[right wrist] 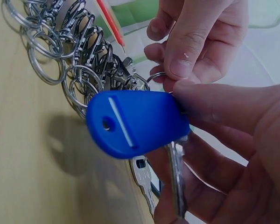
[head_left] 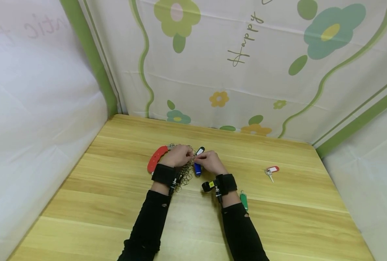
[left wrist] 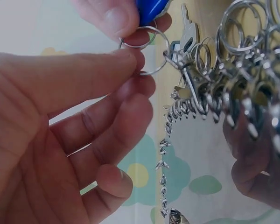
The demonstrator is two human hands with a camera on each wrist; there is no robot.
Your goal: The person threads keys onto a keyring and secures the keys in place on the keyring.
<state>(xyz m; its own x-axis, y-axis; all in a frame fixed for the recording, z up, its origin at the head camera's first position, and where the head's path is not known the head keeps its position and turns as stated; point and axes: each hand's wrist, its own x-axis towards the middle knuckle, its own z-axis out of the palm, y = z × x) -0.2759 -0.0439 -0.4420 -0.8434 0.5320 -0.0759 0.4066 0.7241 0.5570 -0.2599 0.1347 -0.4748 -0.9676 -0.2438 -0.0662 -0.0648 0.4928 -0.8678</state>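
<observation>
Gripping point: left hand and right hand meet above the middle of the wooden surface, both pinching one small split ring.
Left fingers: thumb and fingertips clamped together on the split ring's rim.
Right fingers: thumb and fingertips clamped on the top of the blue key tag, where the tag joins the split ring.
Blue key tag: held between the two hands, just above the surface; silver keys hang below it.
Ring bundle: a dense cluster of metal rings and clasps hangs just beside the split ring, under the left hand.
Red tag: long red piece lies on the surface, touching the left hand's outer side.
Green tag: green tag lies on the surface beside the right forearm.
Small red tag: red-and-white tag with key lies well apart, to the right.
</observation>
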